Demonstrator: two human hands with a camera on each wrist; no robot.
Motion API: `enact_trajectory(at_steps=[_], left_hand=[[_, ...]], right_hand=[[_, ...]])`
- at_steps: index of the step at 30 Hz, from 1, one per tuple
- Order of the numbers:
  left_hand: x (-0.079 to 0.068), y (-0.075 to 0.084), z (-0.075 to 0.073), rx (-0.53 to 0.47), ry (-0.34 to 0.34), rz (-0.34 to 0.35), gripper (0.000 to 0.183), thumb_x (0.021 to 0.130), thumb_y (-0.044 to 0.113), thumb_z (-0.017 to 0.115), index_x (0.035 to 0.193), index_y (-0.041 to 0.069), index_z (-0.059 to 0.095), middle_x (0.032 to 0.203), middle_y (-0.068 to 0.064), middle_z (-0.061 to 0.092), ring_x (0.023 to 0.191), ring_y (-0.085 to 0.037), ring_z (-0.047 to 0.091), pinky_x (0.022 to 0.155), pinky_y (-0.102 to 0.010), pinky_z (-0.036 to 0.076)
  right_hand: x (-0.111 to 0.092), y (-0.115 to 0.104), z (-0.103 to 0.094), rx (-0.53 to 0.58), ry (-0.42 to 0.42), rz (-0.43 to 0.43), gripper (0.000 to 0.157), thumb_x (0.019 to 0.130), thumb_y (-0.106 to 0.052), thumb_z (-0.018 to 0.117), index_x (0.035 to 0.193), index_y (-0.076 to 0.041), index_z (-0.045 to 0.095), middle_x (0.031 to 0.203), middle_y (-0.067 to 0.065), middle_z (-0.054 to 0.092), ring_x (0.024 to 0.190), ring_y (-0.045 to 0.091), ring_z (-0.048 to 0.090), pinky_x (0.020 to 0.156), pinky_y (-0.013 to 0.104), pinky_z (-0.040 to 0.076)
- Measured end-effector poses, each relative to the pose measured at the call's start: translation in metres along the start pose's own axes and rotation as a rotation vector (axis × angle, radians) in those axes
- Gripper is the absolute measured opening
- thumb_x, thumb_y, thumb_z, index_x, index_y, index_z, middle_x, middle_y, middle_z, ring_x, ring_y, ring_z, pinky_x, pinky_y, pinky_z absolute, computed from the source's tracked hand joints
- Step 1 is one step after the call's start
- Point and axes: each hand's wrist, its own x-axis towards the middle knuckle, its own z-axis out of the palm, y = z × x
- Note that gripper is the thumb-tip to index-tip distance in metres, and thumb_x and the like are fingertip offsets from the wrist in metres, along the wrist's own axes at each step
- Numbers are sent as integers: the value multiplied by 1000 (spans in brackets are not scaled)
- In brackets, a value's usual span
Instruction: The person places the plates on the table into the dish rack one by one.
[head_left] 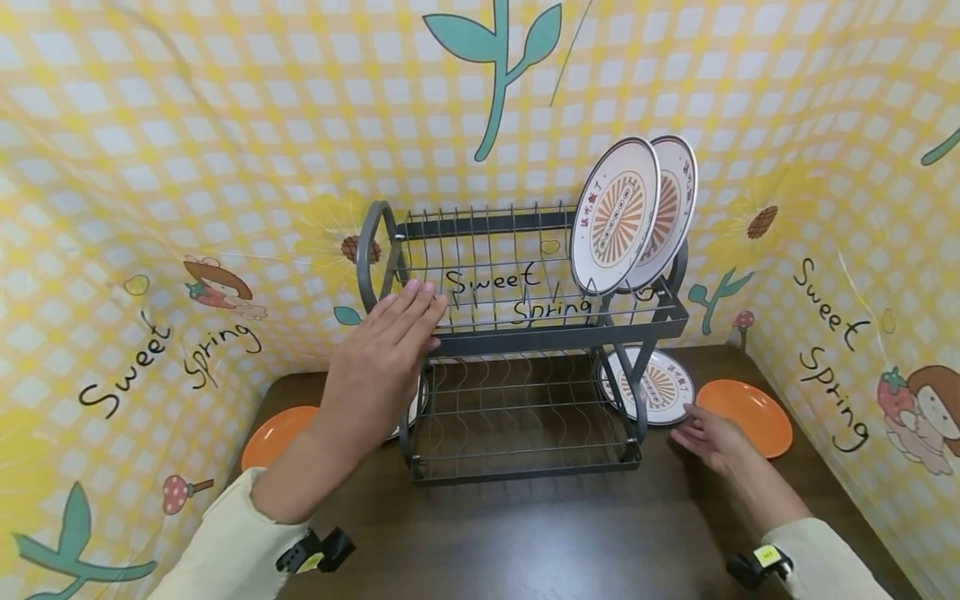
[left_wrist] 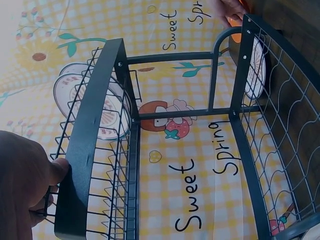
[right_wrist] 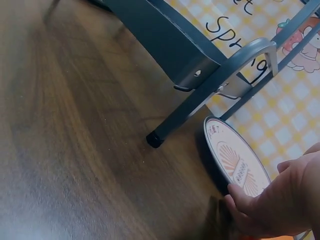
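Grey metal rack [head_left: 558, 337], frame centre: left hand [head_left: 378, 371] grips its upper front rail [left_wrist: 90, 135]. Right hand [head_left: 714, 440], lower right, contacts the rim of the white plate [head_left: 666, 388] on the counter [head_left: 517, 537]; pinch cannot be confirmed.

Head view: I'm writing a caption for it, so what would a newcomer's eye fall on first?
Probably the two patterned white plates standing on edge on the dark rack, upper right. Next, the yellow-checked backdrop behind them and two orange dishes, one toward each side of the table. The left hand may also catch attention, resting on the rack's upper front edge.
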Motion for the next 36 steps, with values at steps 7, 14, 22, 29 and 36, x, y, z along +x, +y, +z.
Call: enact_trajectory(at_steps=[7, 14, 22, 29, 36], left_hand=[[0, 0, 0, 41, -42, 29, 47, 91, 9, 63, 136, 2, 53, 138, -17, 54, 131, -30, 50, 109, -44, 42], [1, -1, -1, 32, -51, 24, 46, 93, 12, 60, 137, 2, 52, 139, -16, 53, 131, -29, 50, 109, -44, 43], [0, -1, 0, 35, -67, 16, 47, 94, 12, 61, 138, 2, 51, 140, -16, 52, 132, -29, 49, 110, -44, 41], [-1, -1, 2, 53, -65, 29, 48, 92, 12, 63, 137, 2, 52, 138, -16, 54, 130, -28, 51, 109, -42, 43], [-1, -1, 1, 48, -55, 34, 41, 98, 16, 54, 136, 1, 53, 139, -16, 53, 130, -28, 51, 110, -41, 42]], right_hand=[[13, 3, 6, 102, 3, 12, 70, 101, -17, 43, 155, -10, -2, 118, 8, 44, 99, 13, 60, 111, 36, 39], [20, 4, 10, 183, 19, 22, 70, 100, -14, 45, 155, -13, 2, 99, 3, 55, 92, 12, 63, 113, 38, 35], [24, 12, 22, 165, 97, -5, 24, 98, -9, 51, 120, -11, 44, 76, -4, 67, 82, 7, 66, 100, 32, 51], [30, 24, 26, 3, 312, -123, 55, 97, -6, 51, 148, 1, 32, 73, -3, 64, 68, 9, 69, 87, 34, 57], [30, 28, 29, -55, 388, -288, 51, 95, -5, 47, 143, 8, 37, 69, -5, 62, 58, 5, 67, 70, 28, 60]])
